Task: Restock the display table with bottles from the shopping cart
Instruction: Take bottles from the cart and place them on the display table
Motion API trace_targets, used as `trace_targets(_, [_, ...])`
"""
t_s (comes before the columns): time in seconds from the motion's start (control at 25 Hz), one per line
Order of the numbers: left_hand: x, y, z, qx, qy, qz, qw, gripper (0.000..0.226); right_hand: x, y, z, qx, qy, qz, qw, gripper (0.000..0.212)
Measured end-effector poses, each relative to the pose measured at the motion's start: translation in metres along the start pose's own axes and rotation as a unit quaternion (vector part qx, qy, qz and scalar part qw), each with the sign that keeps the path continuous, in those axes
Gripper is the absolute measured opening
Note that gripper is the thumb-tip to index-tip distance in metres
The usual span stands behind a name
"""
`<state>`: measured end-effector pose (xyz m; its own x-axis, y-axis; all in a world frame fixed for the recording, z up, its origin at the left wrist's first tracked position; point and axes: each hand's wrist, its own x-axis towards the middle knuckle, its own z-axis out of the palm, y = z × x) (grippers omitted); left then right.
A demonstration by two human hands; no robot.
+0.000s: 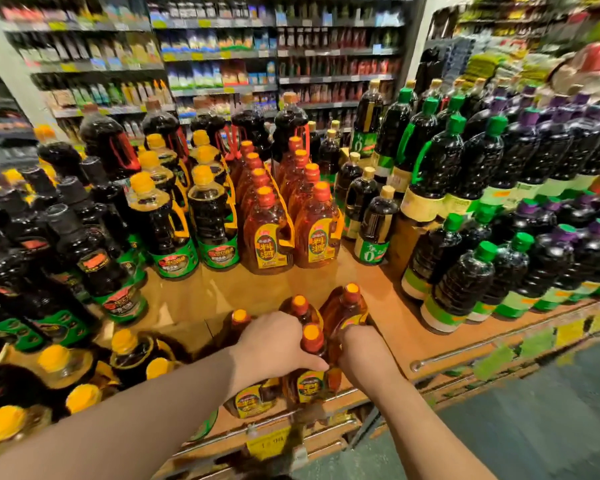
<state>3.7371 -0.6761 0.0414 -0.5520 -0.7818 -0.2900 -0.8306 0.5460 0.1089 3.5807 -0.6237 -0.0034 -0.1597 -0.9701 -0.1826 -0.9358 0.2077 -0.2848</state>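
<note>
1. Wooden table (388,306): bare patch mid-front, amber bottles (310,372) clustered at near edge.
2. Likely heavy, rigid, slick plastic; best taken by neck or handle.
3. Left hand (274,341) clamped over bottle shoulders; right hand (361,351) wrapped round one.

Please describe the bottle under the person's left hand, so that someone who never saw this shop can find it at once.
Start at the wooden display table and go to its front edge, where four amber bottles with orange caps stand apart from the full rows behind. The left hand covers the bottle at the front left of this group. Unlike its three neighbours, its cap is hidden under the hand.
</note>
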Motion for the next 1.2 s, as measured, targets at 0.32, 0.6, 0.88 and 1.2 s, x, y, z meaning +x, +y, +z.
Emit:
trace_targets(0.32, [0.03, -0.003, 0.024, -0.001, -0.058, -0.086, 0.995, 0.066, 0.041, 0.007, 0.007, -0.037, -0.126, -0.046, 0.99, 0.02])
trace_targets(0.6, [0.04, 0.002, 0.045, -0.003, -0.108, -0.122, 0.987, 0.056, 0.054, 0.013, 0.025, -0.047, -0.177, -0.058, 0.981, 0.021])
trace_targets(0.88, [0.046, 0.007, 0.048, 0.023, -0.095, -0.119, 0.988, 0.057, 0.064, 0.014, 0.025, -0.052, -0.194, -0.061, 0.978, 0.019])
trace_targets(1.2, [0.06, 0.022, -0.002, 0.133, -0.035, -0.029, 0.99, 0.063, 0.056, 0.014, -0.022, 0.027, -0.101, -0.031, 0.994, 0.011])
